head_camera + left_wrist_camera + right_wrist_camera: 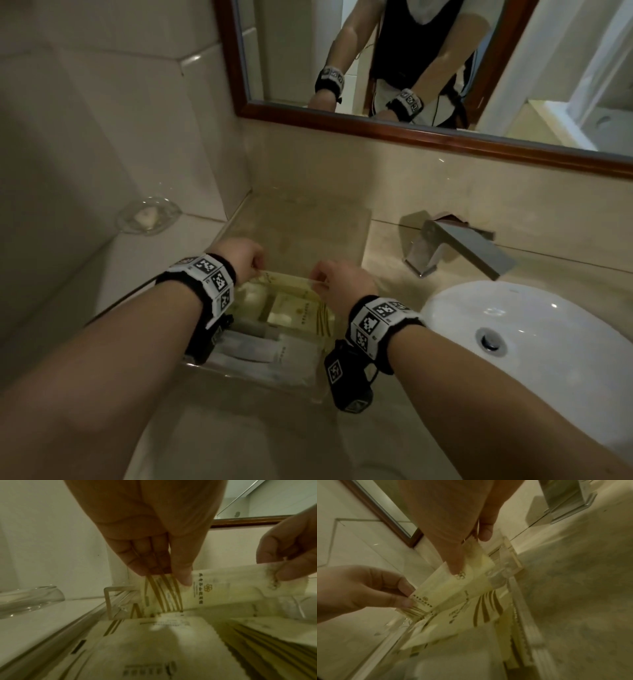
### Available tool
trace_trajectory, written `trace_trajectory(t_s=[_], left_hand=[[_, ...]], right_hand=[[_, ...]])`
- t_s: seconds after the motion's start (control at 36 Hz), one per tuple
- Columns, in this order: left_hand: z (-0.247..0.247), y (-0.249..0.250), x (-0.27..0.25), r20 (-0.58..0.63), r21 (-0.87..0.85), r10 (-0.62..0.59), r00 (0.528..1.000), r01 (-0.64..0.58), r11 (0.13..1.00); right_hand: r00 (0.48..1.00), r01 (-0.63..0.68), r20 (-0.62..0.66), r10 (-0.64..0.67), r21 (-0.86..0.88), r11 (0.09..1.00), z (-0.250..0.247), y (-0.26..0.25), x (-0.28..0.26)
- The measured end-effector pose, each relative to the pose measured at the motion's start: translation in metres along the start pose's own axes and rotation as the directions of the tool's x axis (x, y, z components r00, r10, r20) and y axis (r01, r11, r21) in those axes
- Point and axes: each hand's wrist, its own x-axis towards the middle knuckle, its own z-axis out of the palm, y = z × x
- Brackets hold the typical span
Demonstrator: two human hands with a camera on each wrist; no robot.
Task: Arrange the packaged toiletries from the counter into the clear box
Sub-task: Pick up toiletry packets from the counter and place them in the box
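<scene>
Packet: long flat pale-yellow sachet (223, 588) with gold stripes at one end and gold print, held level above the far end of the clear box (349, 233), centre of the head view.
Fingers: left hand (239, 257) pinches the striped end; right hand (337, 279) pinches the other end.
Count: one sachet held; several pale packets (291, 311) in the box, exact number unclear.
Room: box stands on the beige stone bench (387, 284) near the wall corner; white basin (548, 329) and steel tap (459, 246) at right, glass soap dish (148, 215) at left.

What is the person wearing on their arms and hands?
Both forearms are bare, no sleeves or gloves. Each wrist carries a black band faced with white panels printed with black square code markers; the right band also has a small black camera box hanging beneath it.
</scene>
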Motion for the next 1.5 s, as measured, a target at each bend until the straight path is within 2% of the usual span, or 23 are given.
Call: trace_trajectory(t_s=[0.17, 0.31, 0.53, 0.61, 0.75, 0.83, 0.94, 1.0, 1.08, 1.22, 1.36, 1.5], left_hand=[[0.006, -0.007, 0.009, -0.018, 0.031, 0.024, 1.0, -0.023, 0.999], [0.013, -0.007, 0.018, 0.029, 0.047, 0.049, 0.998, -0.05, 0.998], [0.023, -0.013, 0.021, 0.064, 0.054, 0.035, 0.997, -0.039, 0.998], [0.023, -0.008, 0.021, 0.114, 0.066, 0.013, 0.993, -0.021, 0.998], [0.022, -0.01, 0.018, 0.064, 0.078, 0.024, 0.998, -0.028, 0.997], [0.02, -0.011, 0.012, -0.001, 0.051, 0.015, 1.0, -0.015, 0.999], [0.018, -0.004, 0.004, -0.009, -0.008, -0.002, 1.0, 0.002, 1.0], [0.018, 0.001, -0.001, 0.04, -0.029, -0.006, 0.999, 0.007, 1.0], [0.019, 0.009, -0.005, 0.14, -0.03, -0.01, 0.99, 0.014, 0.999], [0.025, 0.026, -0.01, 0.254, -0.004, -0.033, 0.967, 0.035, 0.999], [0.031, 0.032, -0.009, 0.253, -0.028, -0.076, 0.965, 0.086, 0.996], [0.033, 0.036, -0.008, 0.284, -0.073, -0.094, 0.954, 0.12, 0.99]], right_hand=[[1.0, -0.003, 0.031, 0.004, -0.035, 0.999, 0.006, -0.002, 0.01], [0.995, -0.02, 0.094, 0.028, -0.08, 0.997, 0.008, -0.001, 0.016], [0.983, 0.048, 0.182, -0.011, -0.198, 0.979, 0.018, -0.005, 0.022], [0.98, 0.08, 0.196, -0.034, -0.228, 0.97, 0.018, -0.006, 0.022], [0.985, 0.067, 0.168, -0.042, -0.146, 0.987, 0.016, -0.002, 0.017], [0.981, 0.145, 0.146, -0.128, -0.113, 0.983, 0.012, 0.002, 0.012], [0.933, 0.259, 0.297, -0.204, -0.16, 0.953, 0.005, 0.002, 0.005], [0.912, 0.289, 0.354, -0.204, -0.204, 0.935, 0.007, 0.0, 0.002], [0.904, 0.266, 0.398, -0.157, -0.235, 0.935, 0.012, -0.002, -0.003], [0.916, 0.234, 0.379, -0.13, -0.244, 0.941, 0.027, -0.006, -0.012], [0.915, 0.232, 0.386, -0.121, -0.255, 0.939, 0.022, -0.006, -0.011], [0.974, 0.159, 0.202, -0.102, -0.289, 0.944, 0.01, 0.002, -0.014]])
